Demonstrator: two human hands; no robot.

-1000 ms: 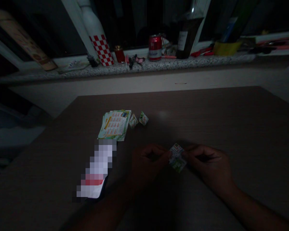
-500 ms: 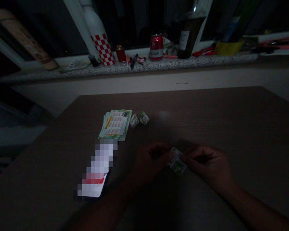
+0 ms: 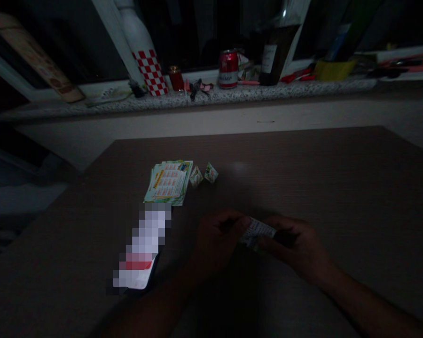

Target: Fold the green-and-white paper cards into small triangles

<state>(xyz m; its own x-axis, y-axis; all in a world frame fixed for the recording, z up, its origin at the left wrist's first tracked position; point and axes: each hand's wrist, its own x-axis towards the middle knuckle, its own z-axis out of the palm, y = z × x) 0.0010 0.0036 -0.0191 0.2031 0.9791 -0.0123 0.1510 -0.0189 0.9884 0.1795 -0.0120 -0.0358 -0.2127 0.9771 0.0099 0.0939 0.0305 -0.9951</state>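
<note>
Paper slip (image 3: 261, 228), right there between two bare hands, above the near middle of the table (image 3: 352, 183)! Left hand (image 3: 215, 243) sits at nine o'clock from it, thumb and fingers closed on its upper-left corner; right hand (image 3: 303, 248) comes in from four o'clock, thumb laid over the lower face, fingers tucked behind. Both have a grasp, so neither is the nearer, and here's the key relation: the slip spans the gap between thumbs, its upper edge sloping from ten o'clock down to four, which looks like the long axis, though the shaded lower part hides the full outline. It's thin, flat-faced stuff, pale with small print above and darker green below; whether it's folded double, I can't tell. Out at ten o'clock, a stack of printed cards (image 3: 169, 182), smooth, rectangular, edges fanned unevenly. Just off its right side, two folded pieces (image 3: 211, 173), crisp, angular, sharp-pointed, green and white. Near nine o'clock lies a lit phone (image 3: 139, 281), slim, round-cornered, its screen blurred out. The tabletop is dull brown with fine grain, and up towards twelve runs a speckled stone sill (image 3: 229, 96) bearing a glossy red can (image 3: 228, 65).
</note>
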